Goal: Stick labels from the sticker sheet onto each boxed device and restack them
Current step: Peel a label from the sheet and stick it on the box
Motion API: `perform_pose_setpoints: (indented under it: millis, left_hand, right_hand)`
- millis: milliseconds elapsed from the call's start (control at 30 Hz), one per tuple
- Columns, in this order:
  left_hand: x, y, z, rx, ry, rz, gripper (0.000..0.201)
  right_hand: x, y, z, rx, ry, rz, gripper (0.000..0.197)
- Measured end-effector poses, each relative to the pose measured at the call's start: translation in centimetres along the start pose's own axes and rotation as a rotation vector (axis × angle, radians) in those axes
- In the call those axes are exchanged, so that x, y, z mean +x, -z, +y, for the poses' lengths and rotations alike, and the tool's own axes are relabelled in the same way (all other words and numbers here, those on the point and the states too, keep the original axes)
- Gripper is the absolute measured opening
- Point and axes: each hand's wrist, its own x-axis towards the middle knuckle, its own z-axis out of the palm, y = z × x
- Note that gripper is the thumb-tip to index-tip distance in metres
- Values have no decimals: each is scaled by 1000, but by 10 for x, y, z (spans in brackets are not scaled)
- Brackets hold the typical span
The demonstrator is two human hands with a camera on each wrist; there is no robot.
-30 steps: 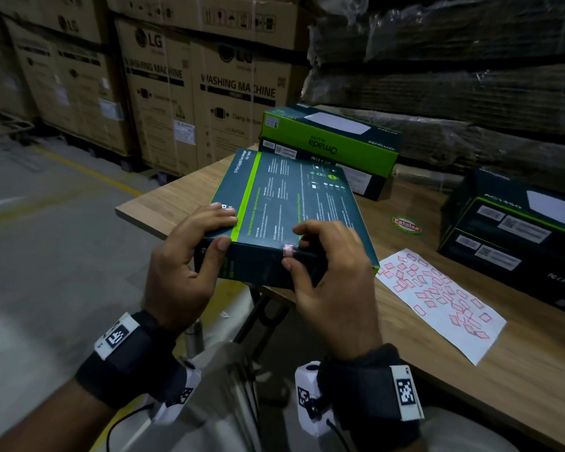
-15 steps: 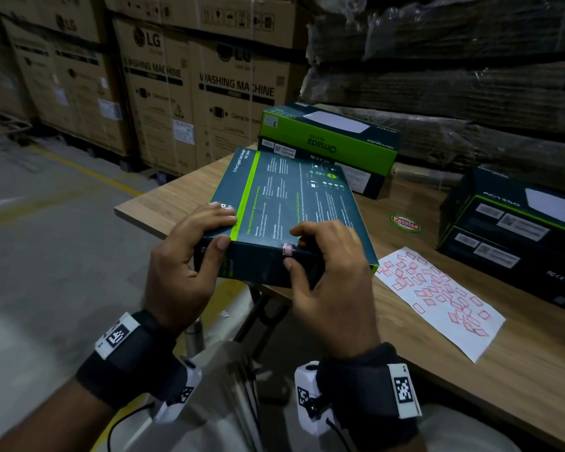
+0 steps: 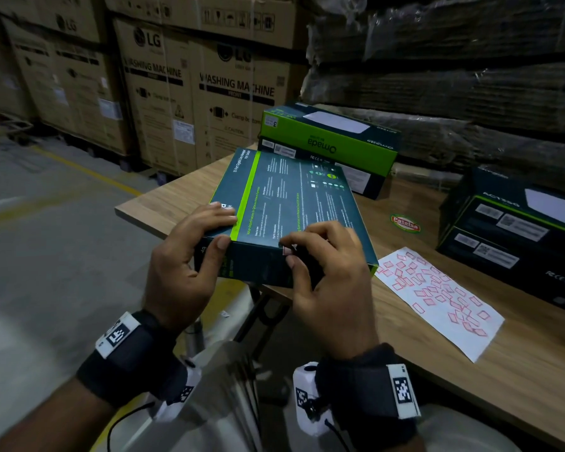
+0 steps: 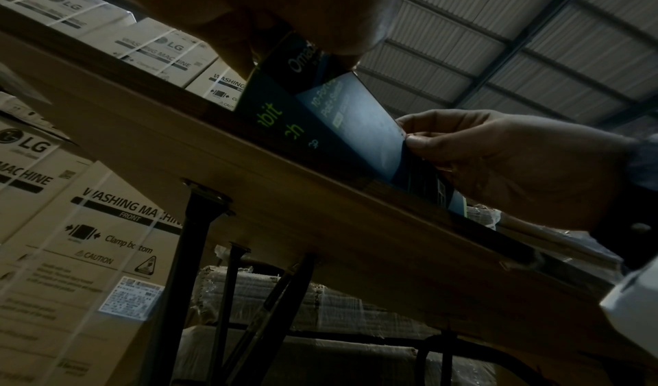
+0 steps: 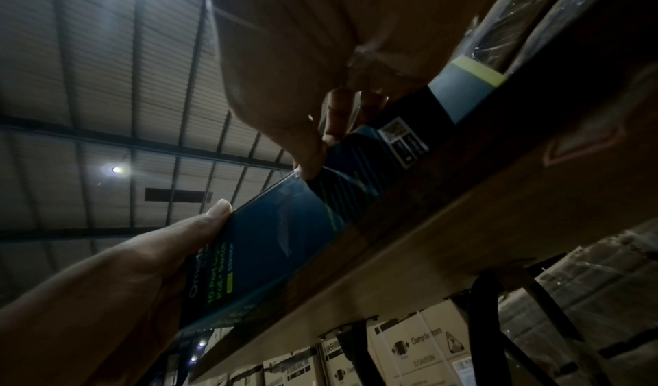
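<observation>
A flat dark teal device box with a lime stripe rests over the near edge of the wooden table. My left hand grips its near left corner, fingers on top and thumb on the front face; in the right wrist view that left hand holds the same box. My right hand pinches the near edge, pressing a small pink label at the top front edge. From the left wrist camera the right hand sits at the box edge. The white sticker sheet lies to the right.
A green and dark boxed pair is stacked at the table's far side. Dark device boxes stand stacked at the right. A round red and green sticker is on the tabletop. Large washing machine cartons line the floor behind.
Both hands have kept their grip on the box. The right thumb and fingertips have closed further over the pink label at the front edge.
</observation>
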Motion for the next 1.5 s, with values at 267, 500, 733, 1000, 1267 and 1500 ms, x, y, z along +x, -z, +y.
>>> perform_pose_setpoints:
  millis: [267,500,733,1000,1267,1500]
  left_hand:
    - [0,1,0,1,-1,-9,27]
    - [1,1,-1,2,-9,-8,26]
    - [0,0,0,1,-9,-2,26]
    - [0,-1,1,7,-9,6,26]
    - [0,-1,1,0,-4,15,26]
    - [0,-2,0,1,-12,19,26]
  right_hand:
    - [0,-5,-1,26,-17,84,13]
    - [1,0,-2,49,-45,6,32]
    - [-1,-2,-6,102,-69,94,24]
    - [1,0,-2,42,-35,18,29]
    - [-2,-1,-2,66,5,77,13]
    - [-3,-6,1,-32,41,95,6]
